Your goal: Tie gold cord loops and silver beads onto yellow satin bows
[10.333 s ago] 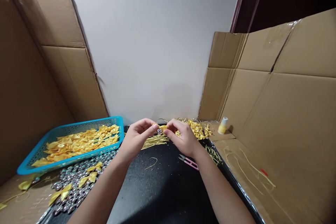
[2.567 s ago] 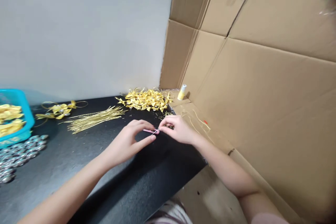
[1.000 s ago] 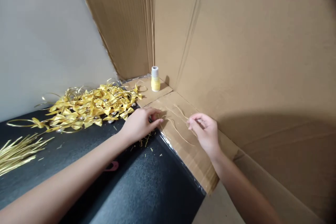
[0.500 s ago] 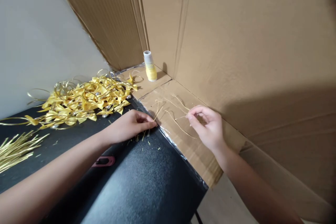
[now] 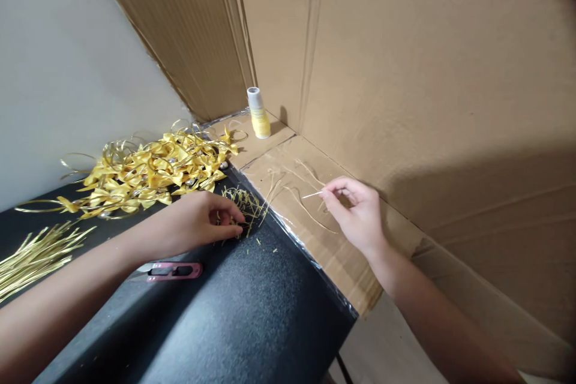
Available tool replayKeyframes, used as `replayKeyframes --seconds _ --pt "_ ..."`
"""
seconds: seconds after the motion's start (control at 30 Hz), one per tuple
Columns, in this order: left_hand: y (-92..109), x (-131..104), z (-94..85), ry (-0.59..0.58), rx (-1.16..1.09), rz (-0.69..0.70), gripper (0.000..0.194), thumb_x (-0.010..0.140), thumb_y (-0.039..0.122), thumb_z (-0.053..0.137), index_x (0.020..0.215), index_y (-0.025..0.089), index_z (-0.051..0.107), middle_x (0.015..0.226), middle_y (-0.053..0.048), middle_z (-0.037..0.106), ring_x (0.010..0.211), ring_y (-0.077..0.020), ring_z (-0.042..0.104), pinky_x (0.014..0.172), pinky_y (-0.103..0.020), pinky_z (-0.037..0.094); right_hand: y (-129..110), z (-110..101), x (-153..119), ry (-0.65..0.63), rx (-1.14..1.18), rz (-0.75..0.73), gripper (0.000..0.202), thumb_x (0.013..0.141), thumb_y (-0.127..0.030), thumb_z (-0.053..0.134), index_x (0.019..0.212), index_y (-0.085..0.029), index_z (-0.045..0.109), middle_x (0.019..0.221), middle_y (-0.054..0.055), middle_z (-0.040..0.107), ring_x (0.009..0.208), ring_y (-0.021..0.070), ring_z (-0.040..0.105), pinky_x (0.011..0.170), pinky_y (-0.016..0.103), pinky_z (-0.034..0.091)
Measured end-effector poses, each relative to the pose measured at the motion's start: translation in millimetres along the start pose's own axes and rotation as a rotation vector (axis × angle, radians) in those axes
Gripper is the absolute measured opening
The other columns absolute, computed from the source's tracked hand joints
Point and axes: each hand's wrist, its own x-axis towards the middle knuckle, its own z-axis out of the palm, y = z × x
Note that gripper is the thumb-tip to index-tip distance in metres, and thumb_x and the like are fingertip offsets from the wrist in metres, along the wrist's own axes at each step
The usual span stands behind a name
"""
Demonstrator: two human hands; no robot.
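Curled over the black surface, my left hand (image 5: 198, 222) has its thumb and fingertips slightly apart beside a small heap of gold thread scraps (image 5: 240, 198); no held object shows between them. My right hand (image 5: 357, 210) pinches a thin pale needle-like piece (image 5: 311, 195) that points left above the cardboard. Below it, long loose gold threads (image 5: 306, 207) lie on the cardboard ledge (image 5: 333, 246). Pink-handled thread snips (image 5: 174, 270) rest on the black surface, just below my left wrist.
A large pile of yellow bows with gold loops (image 5: 157, 168) lies at the left, with a bundle of gold strips (image 5: 40, 255) nearer. A spool of yellow thread (image 5: 258, 114) stands at the corner. Tall cardboard walls (image 5: 427, 72) rise behind and right.
My left hand has moved left, off the cardboard edge, and its fingers have parted, uncovering the thread scraps and more of the snips. My right hand has barely moved; the needle-like piece shows more clearly.
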Motion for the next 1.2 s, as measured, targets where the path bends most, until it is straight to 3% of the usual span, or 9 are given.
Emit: replayKeyframes --seconds 0.1,0.17,0.4,0.57,0.77,0.97,1.2 --pt "4 5 10.5 0.222 0.118 0.213 0.040 0.083 0.048 0.056 0.112 0.023 0.071 0.097 -0.007 0.069 0.084 -0.0215 0.062 0.077 -0.034 0.050 1 -1 0 0.009 -0.001 0.000 0.008 0.078 -0.020 0.061 0.070 -0.019 0.063 0.063 -0.001 0.063 0.057 0.0107 0.055 0.057 0.025 0.045" --pt "5 9 21.5 0.313 0.242 0.354 0.045 0.086 0.047 0.054 0.125 0.027 0.064 0.123 -0.009 0.062 0.105 -0.0266 0.056 0.094 -0.043 0.045 2 -1 0 0.009 -0.006 0.003 0.007 0.078 -0.020 0.061 0.071 -0.018 0.063 0.064 -0.001 0.064 0.058 0.0109 0.056 0.059 0.025 0.046" --pt "-16 -1 50.1 0.435 0.528 0.459 0.054 0.091 0.047 0.049 0.143 0.034 0.045 0.156 -0.007 0.031 0.127 -0.0360 0.040 0.105 -0.054 0.032 1 -2 -1 0.008 0.004 0.001 0.007 0.078 -0.019 0.061 0.072 -0.018 0.063 0.065 0.000 0.064 0.059 0.0111 0.056 0.059 0.025 0.046" --pt "-20 -5 52.9 0.464 0.572 0.482 0.068 0.091 0.047 0.050 0.152 0.034 0.025 0.161 -0.007 0.019 0.133 -0.0373 0.036 0.108 -0.055 0.028 0 -2 -1 0.012 0.020 0.004 0.008 0.077 -0.019 0.061 0.070 -0.019 0.064 0.064 0.000 0.064 0.059 0.0113 0.055 0.060 0.026 0.045" --pt "-19 -4 56.1 0.414 0.541 0.511 0.060 0.090 0.049 0.051 0.147 0.034 0.039 0.160 -0.005 0.024 0.134 -0.0373 0.037 0.110 -0.057 0.026 4 -2 3 0.063 0.179 0.182 0.007 0.073 -0.024 0.067 0.069 -0.019 0.066 0.061 -0.001 0.063 0.054 0.0101 0.052 0.052 0.025 0.042" --pt "-20 -30 60.8 0.414 0.453 0.506 0.049 0.091 0.048 0.049 0.139 0.039 0.049 0.158 -0.001 0.030 0.134 -0.0353 0.037 0.109 -0.056 0.026 5 -5 14 0.161 0.560 0.409 0.011 0.066 -0.029 0.069 0.065 -0.018 0.065 0.068 0.002 0.068 0.045 0.0046 0.038 0.043 0.023 0.027" --pt "-18 -59 54.8 0.321 0.419 0.560 0.044 0.088 0.042 0.054 0.132 0.044 0.055 0.154 0.002 0.037 0.130 -0.0332 0.043 0.103 -0.050 0.038 3 -9 18 0.110 0.762 0.490 0.013 0.062 -0.027 0.073 0.062 -0.020 0.061 0.067 -0.001 0.064 0.046 0.0044 0.037 0.045 0.023 0.029"
